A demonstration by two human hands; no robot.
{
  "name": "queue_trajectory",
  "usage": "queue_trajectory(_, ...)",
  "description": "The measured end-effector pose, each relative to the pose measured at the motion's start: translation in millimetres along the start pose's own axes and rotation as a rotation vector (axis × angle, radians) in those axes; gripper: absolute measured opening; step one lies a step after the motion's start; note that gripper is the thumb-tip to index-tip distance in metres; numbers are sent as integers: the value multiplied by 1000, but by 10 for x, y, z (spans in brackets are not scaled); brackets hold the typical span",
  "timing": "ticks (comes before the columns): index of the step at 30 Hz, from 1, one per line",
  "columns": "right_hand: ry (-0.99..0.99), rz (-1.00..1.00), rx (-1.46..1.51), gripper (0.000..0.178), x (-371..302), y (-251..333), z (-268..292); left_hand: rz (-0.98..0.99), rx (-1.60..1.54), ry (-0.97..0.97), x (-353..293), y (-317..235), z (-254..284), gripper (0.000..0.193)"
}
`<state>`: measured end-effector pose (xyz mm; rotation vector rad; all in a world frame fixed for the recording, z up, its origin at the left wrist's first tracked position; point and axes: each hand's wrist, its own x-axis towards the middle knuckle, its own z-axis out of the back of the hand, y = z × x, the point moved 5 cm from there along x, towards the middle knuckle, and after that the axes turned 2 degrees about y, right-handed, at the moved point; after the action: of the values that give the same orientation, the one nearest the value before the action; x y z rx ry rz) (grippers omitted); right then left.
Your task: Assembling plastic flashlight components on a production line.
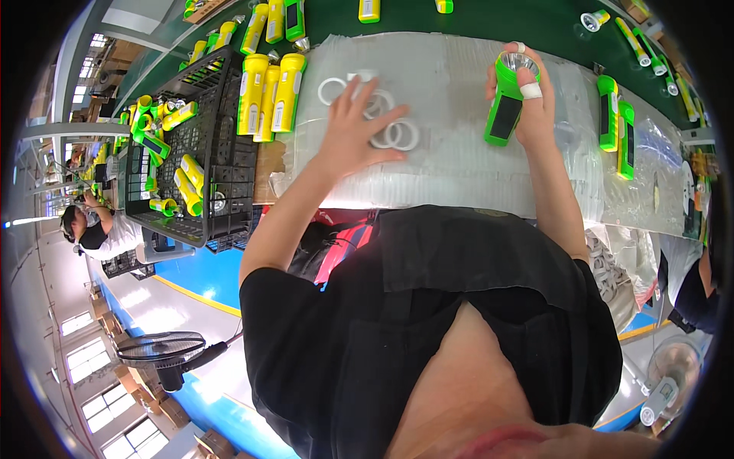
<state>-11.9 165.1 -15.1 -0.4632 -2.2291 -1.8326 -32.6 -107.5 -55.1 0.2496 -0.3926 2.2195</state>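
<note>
The workbench is covered with cloudy, wrinkled plastic sheeting (451, 180), which bends away toward the rim of the view and shines in patches under the light. On it, left of the middle, lies a loose cluster of white plastic rings (403, 135), some overlapping. The left hand (354, 134) is spread over them, fingers apart and gripping nothing visible; whether the fingertips touch the rings I cannot tell. The right hand (541, 99) is closed around the head of a green flashlight (505, 107) over the right half of the sheeting — reflector at the far end, dark panel facing up, white wraps on the thumb and a finger.

Yellow flashlights (254, 92) lie side by side at the sheeting's left edge, next to a black plastic crate (233, 153) with more green and yellow ones inside. Two green-and-yellow flashlights (608, 115) lie to the right of the right hand. Beyond the sheeting runs a dark green surface (459, 23) with further flashlights along it.

The room is a bright workshop: blue floor paint (202, 275) with a yellow line, a black fan (162, 348) at lower left, windows (107, 405) and cardboard boxes (157, 413) along the wall. A co-worker (103, 229) is at far left; another person (696, 287) shows partly at the right rim. A clear bag of pale parts (608, 268) sits below the bench's right side.
</note>
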Motion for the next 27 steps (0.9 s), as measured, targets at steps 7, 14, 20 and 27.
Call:
queue_trajectory(7, -71, 74, -64, 37, 50, -2, 113, -4, -113, -171, 722, -423, -111, 70)
queue_trajectory(14, -56, 56, -5, 34, 47, -58, 178, 93, -201, -97, 374, 403, 37, 58)
queue_trajectory(20, -30, 82, 12, 33, 16, -78, 221, 171, -265, -53, 443, 376, 44, 53)
queue_trajectory(27, 10, 86, 47, 31, -20, -95, 153, 108, -1384, -283, 985, -217, 337, 36)
